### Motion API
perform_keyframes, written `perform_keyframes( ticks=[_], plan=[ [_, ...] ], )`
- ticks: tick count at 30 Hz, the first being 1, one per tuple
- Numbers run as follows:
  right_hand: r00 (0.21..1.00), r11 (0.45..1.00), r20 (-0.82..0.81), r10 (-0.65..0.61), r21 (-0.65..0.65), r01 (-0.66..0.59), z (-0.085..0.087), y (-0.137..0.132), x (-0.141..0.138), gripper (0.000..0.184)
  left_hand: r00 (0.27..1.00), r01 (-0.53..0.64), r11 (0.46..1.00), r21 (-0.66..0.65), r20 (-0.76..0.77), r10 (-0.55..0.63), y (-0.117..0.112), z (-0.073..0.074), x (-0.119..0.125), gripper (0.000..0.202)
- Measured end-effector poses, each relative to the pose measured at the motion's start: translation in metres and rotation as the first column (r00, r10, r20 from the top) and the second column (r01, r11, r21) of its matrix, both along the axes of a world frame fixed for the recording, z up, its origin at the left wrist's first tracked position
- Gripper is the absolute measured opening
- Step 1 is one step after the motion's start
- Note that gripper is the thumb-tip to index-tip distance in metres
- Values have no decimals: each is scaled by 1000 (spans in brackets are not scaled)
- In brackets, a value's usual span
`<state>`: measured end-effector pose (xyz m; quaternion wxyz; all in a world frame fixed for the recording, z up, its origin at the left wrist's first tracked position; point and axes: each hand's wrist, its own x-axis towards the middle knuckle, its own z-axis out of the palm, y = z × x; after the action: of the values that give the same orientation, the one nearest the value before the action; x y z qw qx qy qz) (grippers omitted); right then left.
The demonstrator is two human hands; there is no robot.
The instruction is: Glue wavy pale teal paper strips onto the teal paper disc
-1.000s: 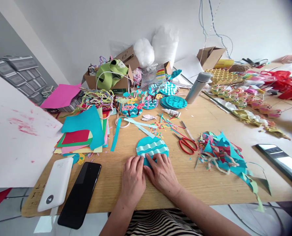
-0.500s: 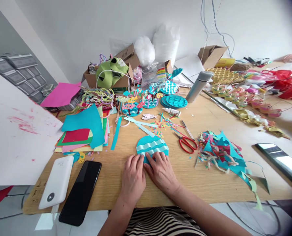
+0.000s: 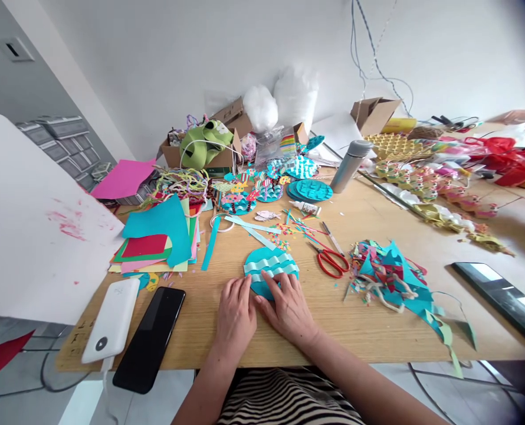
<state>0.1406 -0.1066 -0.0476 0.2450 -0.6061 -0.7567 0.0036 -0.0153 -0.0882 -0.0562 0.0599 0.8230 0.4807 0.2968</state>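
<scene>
A blue paper disc lies on the table in front of me, with wavy pale blue paper strips in rows across it. At its lower left edge is my left hand, its fingers held together against the disc's rim and a strip's end. My right hand rests over the lower right part, with thumb and index finger apart and the index fingertip pressing by the lower strip. The fingers partly cover the disc's lower half. Just beyond it lie loose pale blue strips and colourful paper bits.
Red-handled scissors, a pen and a scrap heap lie to the right. A glue bottle and a grey flask are farther back. Coloured paper, a power bank and a black phone are left.
The camera view has shifted slightly, so the whole table appears moved. Both hands stay at the disc, and slightly more of its lower part shows between them.
</scene>
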Motion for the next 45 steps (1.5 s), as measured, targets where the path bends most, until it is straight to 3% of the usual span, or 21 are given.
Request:
perform_keyframes(
  ticks=[7,16,24,27,33,38,45],
  plan=[
    [999,999,43,-24,-39,26,5,1,-3,45,1000,-21,999,31,-5,21,1,-2,0,47],
    [996,998,90,-10,-55,15,-1,4,-5,45,1000,-20,998,52,-8,21,1,-4,-1,48],
    [1000,1000,-21,11,5,-11,2,-2,-3,49,992,-91,993,79,97,84,4,-8,-3,45],
    [989,998,-147,17,63,-8,1,-2,3,46,983,-119,990,72,151,107,4,-7,-4,48],
    [845,965,-504,-178,78,250,-4,1,37,44,971,-162,985,62,189,147,4,-5,-5,55],
    [857,959,-456,-239,29,283,-13,-8,60,44,971,-169,984,57,180,157,5,-6,-6,57],
    [893,965,-386,-229,26,259,-18,-19,55,45,966,-190,981,35,185,181,6,-10,-5,59]
  ],
)
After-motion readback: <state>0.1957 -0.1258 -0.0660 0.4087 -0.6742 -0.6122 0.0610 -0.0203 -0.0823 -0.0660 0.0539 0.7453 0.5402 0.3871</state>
